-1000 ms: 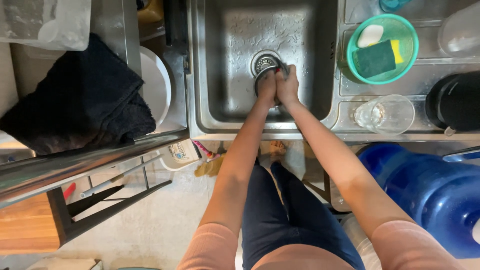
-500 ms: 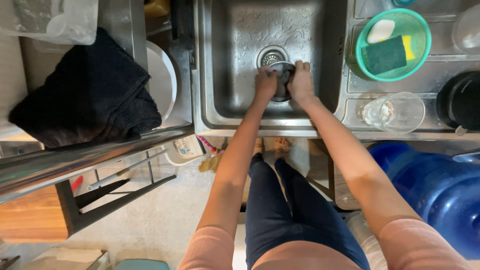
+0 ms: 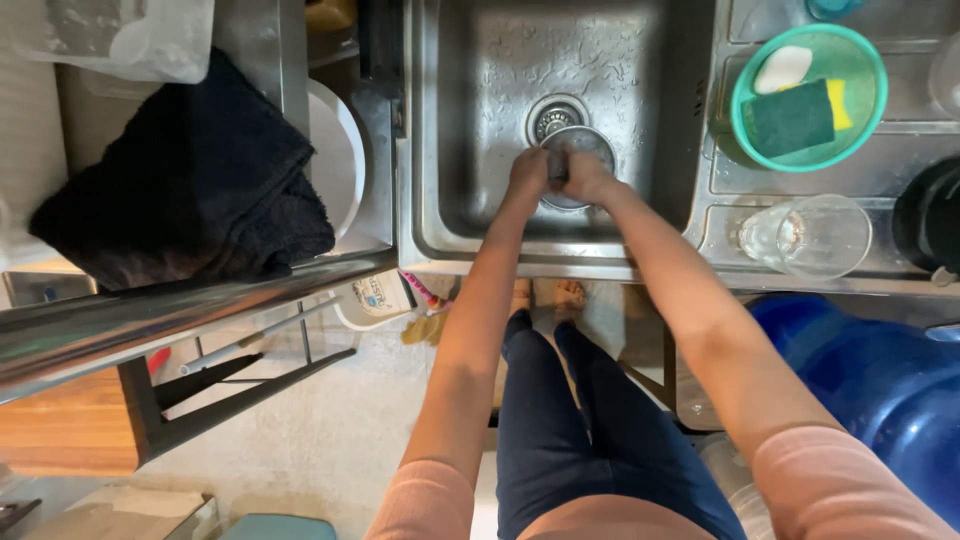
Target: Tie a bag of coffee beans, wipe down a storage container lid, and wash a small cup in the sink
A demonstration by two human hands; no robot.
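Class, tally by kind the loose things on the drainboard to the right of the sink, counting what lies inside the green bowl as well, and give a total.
Bowls: 1, the green bowl
Sponges: 1, the sponge in the bowl
Soap bars: 1, the white soap in the bowl
Glasses: 1, the clear glass
Pots: 1, a black pot, partly cut off
Total: 5

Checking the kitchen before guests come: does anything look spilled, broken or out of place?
Nothing stands out. Both hands hold a round metal strainer over the steel sink drain; the clear glass stands upright on the drainboard.
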